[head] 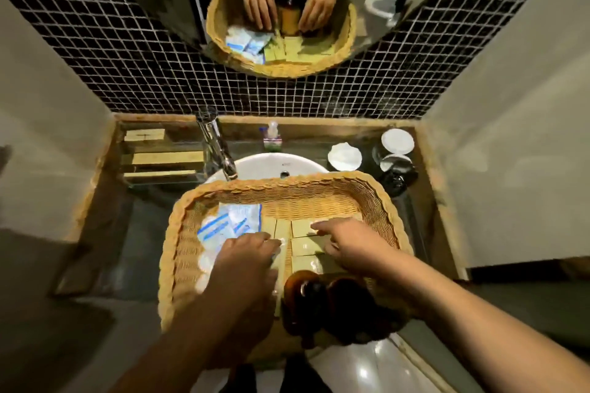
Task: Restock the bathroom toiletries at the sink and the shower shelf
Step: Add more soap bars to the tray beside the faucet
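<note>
A wicker basket (380, 195) rests over the white sink basin (268, 166). Inside it lie white-and-blue sachets (230, 223) at the left, several flat tan boxes (303, 246) in the middle and two brown bottles (322, 300) at the near edge. My left hand (245, 262) reaches in with its fingertips on the sachets and the edge of the boxes. My right hand (348, 242) lies over the tan boxes, index finger stretched out on one. The blur hides whether either hand grips anything.
A chrome tap (217, 143) and a small pump bottle (272, 137) stand behind the basin. Tan boxes (162, 158) sit on a glass tray at the left. Covered cups (397, 142) and a dark kettle (396, 172) stand at the right. Mirror above, walls on both sides.
</note>
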The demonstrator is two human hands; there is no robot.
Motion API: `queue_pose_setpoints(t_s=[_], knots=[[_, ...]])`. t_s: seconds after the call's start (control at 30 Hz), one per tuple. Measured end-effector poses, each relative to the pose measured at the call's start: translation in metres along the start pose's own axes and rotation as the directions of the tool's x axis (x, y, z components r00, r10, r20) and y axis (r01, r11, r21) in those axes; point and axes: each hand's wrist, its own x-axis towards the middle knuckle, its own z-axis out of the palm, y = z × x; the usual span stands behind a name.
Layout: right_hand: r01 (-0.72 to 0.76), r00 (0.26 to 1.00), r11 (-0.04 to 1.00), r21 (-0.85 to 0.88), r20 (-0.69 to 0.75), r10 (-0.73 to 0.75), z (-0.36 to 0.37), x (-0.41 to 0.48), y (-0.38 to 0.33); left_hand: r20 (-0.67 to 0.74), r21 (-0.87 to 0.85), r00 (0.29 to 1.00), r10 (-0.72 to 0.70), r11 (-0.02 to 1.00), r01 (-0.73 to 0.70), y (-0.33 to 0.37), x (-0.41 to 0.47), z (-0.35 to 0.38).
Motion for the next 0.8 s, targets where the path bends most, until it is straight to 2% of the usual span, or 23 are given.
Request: queue_pose_setpoints(t_s=[0.1, 0.17, 0.27, 0.53, 0.67, 0.8], knots=[[0.033, 0.997, 0.999, 0.044, 0.061, -0.035, 0.013, 0.02, -0.002, 0.183, 0.079, 0.983, 0.001, 0.997, -0.016, 0.0, 0.006, 0.008], [0.064, 0.994, 0.998, 0.014, 0.093, -0.065, 0.02, 0.038, -0.003, 0.237, 0.119, 0.971, 0.026, 0.991, -0.055, 0.003, 0.01, 0.01], [0.082, 0.993, 0.996, -0.017, 0.088, -0.08, 0.029, 0.065, -0.002, 0.272, 0.147, 0.962, 0.036, 0.986, -0.079, 0.004, 0.009, 0.018], [0.154, 0.984, 0.987, 0.045, 0.08, -0.157, 0.037, 0.116, -0.02, 0.361, 0.232, 0.932, 0.038, 0.964, -0.13, -0.01, -0.012, 0.046], [0.159, 0.981, 0.986, 0.05, 0.104, -0.164, 0.046, 0.13, -0.031, 0.35, 0.234, 0.935, 0.045, 0.963, -0.134, -0.01, -0.016, 0.047], [0.148, 0.988, 0.984, 0.095, 0.031, -0.151, 0.05, 0.135, -0.039, 0.332, 0.191, 0.94, 0.079, 0.97, -0.149, -0.016, -0.017, 0.043]])
